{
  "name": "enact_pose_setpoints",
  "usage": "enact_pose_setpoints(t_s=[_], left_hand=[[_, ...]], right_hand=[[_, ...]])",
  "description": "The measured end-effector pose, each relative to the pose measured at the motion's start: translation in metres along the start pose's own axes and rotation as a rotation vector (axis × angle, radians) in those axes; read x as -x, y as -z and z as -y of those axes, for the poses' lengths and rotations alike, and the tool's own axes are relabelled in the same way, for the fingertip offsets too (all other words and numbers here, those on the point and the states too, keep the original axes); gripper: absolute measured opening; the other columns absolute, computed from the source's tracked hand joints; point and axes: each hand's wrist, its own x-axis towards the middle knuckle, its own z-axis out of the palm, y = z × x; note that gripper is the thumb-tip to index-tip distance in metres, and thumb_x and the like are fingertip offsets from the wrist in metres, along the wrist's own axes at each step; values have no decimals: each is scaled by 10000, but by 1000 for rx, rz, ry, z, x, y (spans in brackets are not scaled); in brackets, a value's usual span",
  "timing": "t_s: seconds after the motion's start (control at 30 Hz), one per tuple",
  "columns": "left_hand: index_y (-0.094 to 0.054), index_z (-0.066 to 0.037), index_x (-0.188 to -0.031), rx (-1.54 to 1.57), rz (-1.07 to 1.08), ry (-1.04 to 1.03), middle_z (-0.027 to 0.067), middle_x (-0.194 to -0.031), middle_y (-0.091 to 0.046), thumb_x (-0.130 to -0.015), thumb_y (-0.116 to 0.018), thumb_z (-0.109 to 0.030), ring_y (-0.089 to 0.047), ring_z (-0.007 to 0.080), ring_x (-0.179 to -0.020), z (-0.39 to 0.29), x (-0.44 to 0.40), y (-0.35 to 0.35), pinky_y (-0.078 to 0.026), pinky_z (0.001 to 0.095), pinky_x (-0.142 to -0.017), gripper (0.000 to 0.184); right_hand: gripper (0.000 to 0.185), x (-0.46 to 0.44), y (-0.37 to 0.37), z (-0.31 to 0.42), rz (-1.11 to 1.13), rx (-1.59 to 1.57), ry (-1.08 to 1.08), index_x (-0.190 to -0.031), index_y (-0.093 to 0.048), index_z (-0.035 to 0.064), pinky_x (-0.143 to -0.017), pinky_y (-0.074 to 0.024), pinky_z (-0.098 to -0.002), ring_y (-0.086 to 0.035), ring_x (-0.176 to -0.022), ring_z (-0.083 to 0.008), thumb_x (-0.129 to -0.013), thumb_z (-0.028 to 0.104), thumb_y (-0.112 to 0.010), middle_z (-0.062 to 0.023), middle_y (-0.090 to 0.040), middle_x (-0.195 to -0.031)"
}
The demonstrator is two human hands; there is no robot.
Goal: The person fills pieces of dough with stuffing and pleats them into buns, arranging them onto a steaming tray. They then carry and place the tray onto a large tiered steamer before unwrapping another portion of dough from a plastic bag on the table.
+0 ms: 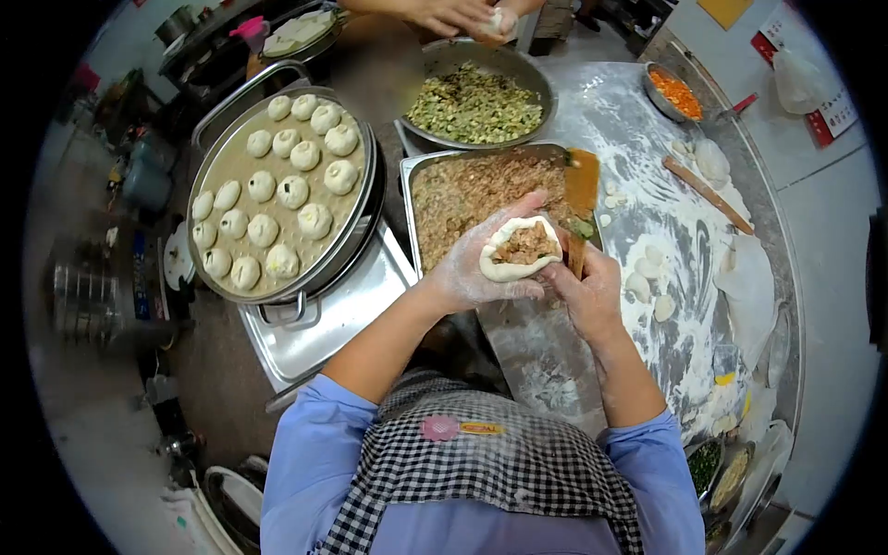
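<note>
A round dough wrapper (499, 268) with meat filling (525, 244) in its middle rests in my floury left hand (462, 268), whose fingers curve round it. My right hand (592, 289) touches the wrapper's right edge with its thumb and holds the handle of a wide wooden spatula (582, 180). Both hands are over the near edge of a metal tray of meat filling (481, 190). The spatula's blade lies above the tray's right side.
Left is a round steamer (356, 217) with several filled buns (263, 230). A bowl of green filling (476, 104) stands beyond the tray, near another person's hands (462, 17). On the floured table (680, 213) are dough pieces (647, 268), a rolling pin (708, 194) and a carrot bowl (673, 92).
</note>
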Motion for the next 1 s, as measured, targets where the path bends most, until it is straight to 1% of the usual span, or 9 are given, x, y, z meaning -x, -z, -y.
enact_pose_setpoints(t_s=[0.07,0.17,0.23,0.43,0.53,0.63,0.8,0.93,1.0], left_hand=[[-330,-27,-1309,-297,28,-69,47,-1171,-492,-624,-813,-116,-477,145,-1076,-7,3,4,-404,284,-907,843],[-390,-53,-1237,159,-45,99,43,-1145,-502,-652,-790,-96,-478,124,-1070,-6,6,4,-397,277,-921,710],[-424,-65,-1181,321,-121,159,33,-1107,-513,-640,-795,-85,-493,111,-1027,-2,7,7,-416,268,-888,657],[-442,-54,-1132,56,-34,102,47,-1000,-554,-611,-799,-71,-531,127,-948,3,-4,27,-424,281,-851,632],[-467,-57,-1113,-58,4,50,39,-1010,-551,-613,-786,-61,-533,134,-947,7,-7,40,-420,280,-852,593],[-476,-55,-1112,-334,6,-112,39,-1016,-544,-617,-772,-50,-534,144,-942,14,-15,54,-425,280,-840,577],[-492,-47,-1094,-387,-58,-13,65,-1007,-540,-611,-767,-54,-537,169,-942,22,-23,67,-425,293,-834,556],[-523,-58,-1052,-763,-80,-116,70,-984,-557,-603,-762,-63,-550,181,-928,23,-29,77,-436,289,-822,508],[-529,-58,-1042,-801,-62,-95,71,-984,-558,-613,-755,-68,-551,178,-929,33,-28,82,-438,288,-822,485]], right_hand=[[383,-6,4,-2,69,110,98,-1146,-541,-11,-775,-436,-275,-567,-859,-160,-784,108,-581,-112,-602,-974],[405,-3,16,3,56,148,59,-1175,-527,2,-819,-429,-291,-564,-929,-207,-771,31,-539,-133,-586,-1023],[412,0,24,1,66,297,127,-1187,-533,42,-777,-446,-295,-574,-866,-232,-777,10,-523,-127,-592,-973],[414,3,21,-2,157,818,381,-1200,-545,122,-657,-468,-314,-562,-698,-260,-801,16,-522,-102,-570,-807],[431,-7,26,20,289,887,205,-1211,-533,120,-664,-476,-306,-577,-706,-257,-797,0,-516,-107,-590,-823],[430,-10,33,19,195,513,172,-1226,-507,59,-629,-461,-274,-549,-641,-221,-807,-40,-498,-129,-595,-837],[404,-21,17,3,199,674,199,-1220,-509,74,-674,-485,-299,-589,-691,-237,-828,-9,-456,-133,-613,-828],[377,-33,6,-13,286,658,171,-1214,-507,68,-638,-494,-305,-597,-646,-230,-839,58,-478,-125,-614,-786],[366,-40,2,-13,370,452,-133,-1210,-508,49,-569,-476,-287,-581,-592,-194,-848,95,-486,-105,-614,-752]])
